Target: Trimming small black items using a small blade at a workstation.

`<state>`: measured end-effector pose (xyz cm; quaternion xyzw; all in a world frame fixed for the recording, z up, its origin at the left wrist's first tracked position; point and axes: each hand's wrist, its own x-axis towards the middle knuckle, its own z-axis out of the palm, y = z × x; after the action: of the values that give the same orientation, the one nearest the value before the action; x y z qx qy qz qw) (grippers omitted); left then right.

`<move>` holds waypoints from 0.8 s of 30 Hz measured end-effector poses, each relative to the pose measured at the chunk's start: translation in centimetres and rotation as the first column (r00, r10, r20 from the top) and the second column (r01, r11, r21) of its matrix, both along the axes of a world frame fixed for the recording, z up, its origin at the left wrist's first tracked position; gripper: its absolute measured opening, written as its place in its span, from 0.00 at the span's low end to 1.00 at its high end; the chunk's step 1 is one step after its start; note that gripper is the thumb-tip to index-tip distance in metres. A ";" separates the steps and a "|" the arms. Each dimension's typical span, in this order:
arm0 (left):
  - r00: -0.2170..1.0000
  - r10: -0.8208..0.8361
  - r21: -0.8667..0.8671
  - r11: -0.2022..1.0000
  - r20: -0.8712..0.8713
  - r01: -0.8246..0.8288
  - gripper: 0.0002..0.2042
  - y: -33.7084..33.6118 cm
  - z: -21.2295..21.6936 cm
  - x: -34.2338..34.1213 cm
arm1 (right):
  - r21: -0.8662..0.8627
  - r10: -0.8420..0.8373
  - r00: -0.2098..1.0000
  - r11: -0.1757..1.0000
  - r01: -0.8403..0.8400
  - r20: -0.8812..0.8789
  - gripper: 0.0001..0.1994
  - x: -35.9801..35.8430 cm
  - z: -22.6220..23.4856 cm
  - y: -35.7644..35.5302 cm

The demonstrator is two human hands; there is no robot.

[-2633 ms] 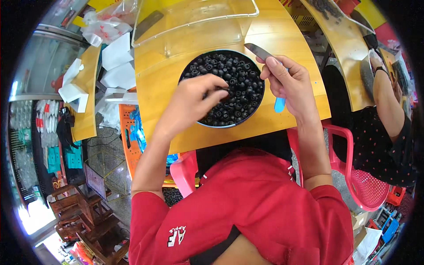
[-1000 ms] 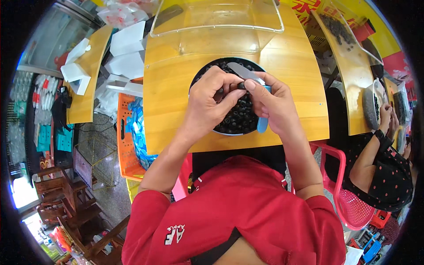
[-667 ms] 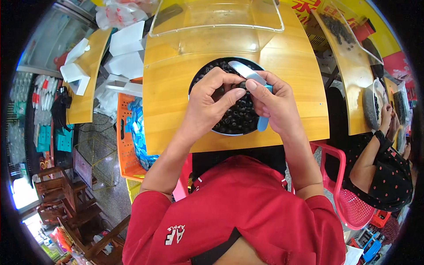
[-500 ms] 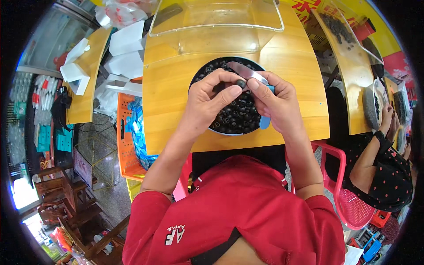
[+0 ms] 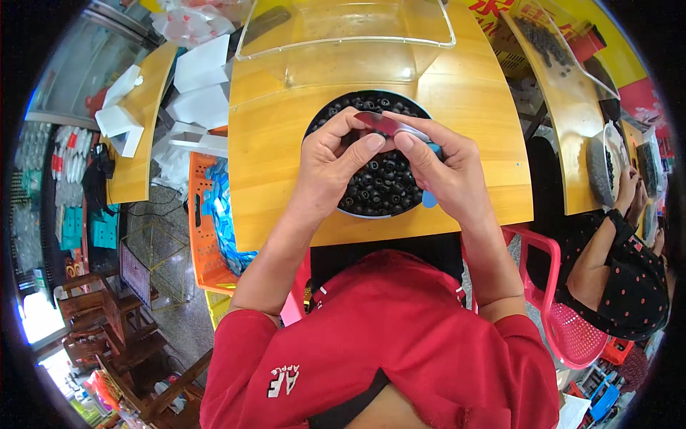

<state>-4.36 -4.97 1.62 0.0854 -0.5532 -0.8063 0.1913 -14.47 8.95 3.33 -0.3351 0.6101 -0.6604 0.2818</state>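
Over a round bowl (image 5: 366, 216) with a pale blue edge, my two hands meet almost fingertip to fingertip. My left hand (image 5: 332, 161) is closed in a pinch on a small round black piece (image 5: 381, 134), which is mostly hidden by the fingers and the blade. My right hand (image 5: 451, 166) grips a knife (image 5: 386, 124) with a short shiny blade and a blue handle; the blade lies across the fingertips and points left, next to the piece. Below, the bowl holds many loose black pieces (image 5: 386, 182), several showing a ring or hole on top.
A large clear plastic bin (image 5: 343, 64) stands behind the bowl on the wooden table (image 5: 264, 164). At the left is an orange crate (image 5: 202, 229) with blue packets. On the right, another person's hands (image 5: 630, 193) work beside a pink chair (image 5: 554, 286).
The knife blade has shifted left and down, from beyond the black piece to across it. My fingertips have closed in, covering most of the piece.
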 end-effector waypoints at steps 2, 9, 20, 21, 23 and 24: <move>1.000 -0.007 -0.073 0.997 -0.017 0.006 0.06 -0.1 0.4 -0.1 | 0.012 0.011 1.000 1.000 -0.011 0.006 0.15 -0.1 0.0 0.0; 1.000 -0.001 -0.351 0.936 -0.009 -0.002 0.04 -1.2 -0.6 0.1 | -0.002 0.050 0.978 0.999 -0.051 0.204 0.14 -0.7 -0.3 0.0; 0.999 -0.043 -0.015 0.999 -0.026 0.043 0.07 -0.5 -0.1 0.0 | 0.029 -0.016 0.996 1.000 0.013 0.091 0.14 -0.1 -0.1 0.0; 0.999 -0.046 -0.014 0.999 -0.027 0.046 0.07 -0.5 -0.1 0.0 | 0.012 0.004 0.993 1.000 -0.005 0.115 0.14 -0.2 -0.2 0.1; 0.998 -0.068 0.000 0.998 -0.008 0.068 0.06 -0.7 -0.2 0.0 | -0.004 0.021 0.990 1.000 -0.020 0.137 0.14 -0.5 -0.4 0.2; 0.998 -0.067 -0.001 0.998 -0.007 0.067 0.06 -0.8 -0.5 0.0 | -0.015 0.045 0.981 0.999 -0.043 0.187 0.14 -0.7 -0.6 0.2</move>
<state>-4.36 -5.76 1.16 0.0639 -0.5556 -0.8122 0.1662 -15.16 9.15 2.72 -0.2864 0.5696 -0.6860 0.3507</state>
